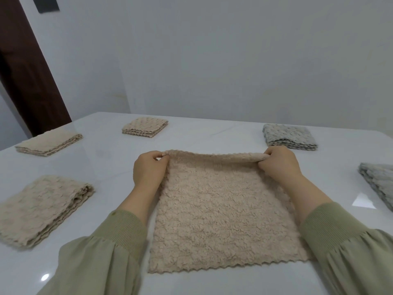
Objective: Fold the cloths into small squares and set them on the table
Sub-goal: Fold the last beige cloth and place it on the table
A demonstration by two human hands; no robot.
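Beige cloth (223, 211) flat on bench (212, 128), long axis toward person; left hand (146, 169), right hand (278, 162) pinch far corners.

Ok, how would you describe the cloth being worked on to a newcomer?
Start at the white table. At its near middle lies a beige cloth, its far corners pinched by the left hand and right hand. It alone is spread open; the beige squares left and grey squares right are already folded.
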